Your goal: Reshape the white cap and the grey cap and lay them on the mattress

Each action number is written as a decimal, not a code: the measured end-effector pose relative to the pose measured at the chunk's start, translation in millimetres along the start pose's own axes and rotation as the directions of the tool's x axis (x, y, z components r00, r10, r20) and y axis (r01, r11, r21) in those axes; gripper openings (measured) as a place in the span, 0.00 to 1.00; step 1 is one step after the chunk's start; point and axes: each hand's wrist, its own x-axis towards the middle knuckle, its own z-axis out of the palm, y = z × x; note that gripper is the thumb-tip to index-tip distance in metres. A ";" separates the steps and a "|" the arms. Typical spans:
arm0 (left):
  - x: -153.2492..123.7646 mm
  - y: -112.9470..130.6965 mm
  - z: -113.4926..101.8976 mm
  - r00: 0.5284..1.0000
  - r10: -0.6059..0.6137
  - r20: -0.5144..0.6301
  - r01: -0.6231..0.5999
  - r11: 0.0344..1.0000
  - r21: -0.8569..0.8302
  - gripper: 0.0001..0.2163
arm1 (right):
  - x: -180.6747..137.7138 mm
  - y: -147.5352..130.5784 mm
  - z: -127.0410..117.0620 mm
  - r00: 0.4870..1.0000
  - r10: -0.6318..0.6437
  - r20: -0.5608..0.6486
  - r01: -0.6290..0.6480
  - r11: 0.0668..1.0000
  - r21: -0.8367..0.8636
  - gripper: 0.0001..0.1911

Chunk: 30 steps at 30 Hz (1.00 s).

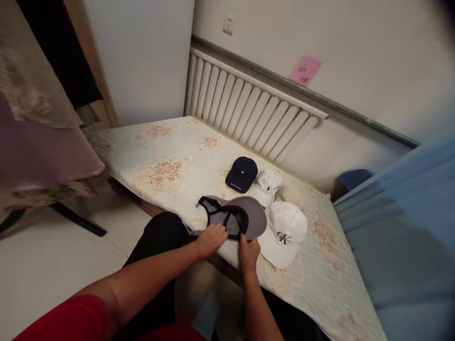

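A grey cap (234, 215) lies upside down at the near edge of the floral mattress (167, 156), its black mesh lining facing up. My left hand (210, 239) is closed on the cap's rear edge. My right hand (249, 253) pinches the grey brim from below. Just right of my right hand sits a white cap with a black logo (284, 232). Farther back lie a navy cap (242, 174), a second white cap (266, 186) and a beige cap (291, 194), partly hidden.
A white radiator (249, 113) runs along the wall behind the mattress, with a pink note (305, 71) above it. Blue fabric (401, 227) fills the right side. A purple cushion (39, 151) is at the left over white floor tiles (53, 265).
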 end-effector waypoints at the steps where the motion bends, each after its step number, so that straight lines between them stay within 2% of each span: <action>1: -4.5 -4.8 -0.6 1.000 0.004 -0.006 -0.004 1.000 0.013 0.05 | -0.3 -0.4 -0.3 1.000 0.000 0.004 0.000 1.000 -0.003 0.15; 11: -32.6 -33.1 -5.4 1.000 -0.006 -0.012 0.007 0.999 0.054 0.05 | -1.7 -1.4 -1.1 1.000 -0.011 0.014 0.011 1.000 -0.024 0.17; 20: -46.8 -37.6 -15.1 0.988 -0.136 0.072 0.139 0.990 -0.037 0.08 | -2.2 -2.4 -2.0 1.000 -0.022 0.010 0.022 0.999 -0.025 0.18; 25: -51.0 -36.4 -20.4 0.977 -0.154 0.148 0.157 0.988 -0.006 0.06 | -1.7 0.6 -0.1 1.000 -0.022 0.001 0.022 0.999 -0.033 0.16; 30: -53.8 -38.1 -27.1 0.969 -0.182 0.170 0.184 0.983 0.003 0.06 | -1.8 2.5 0.2 1.000 -0.027 -0.002 0.027 0.999 -0.044 0.15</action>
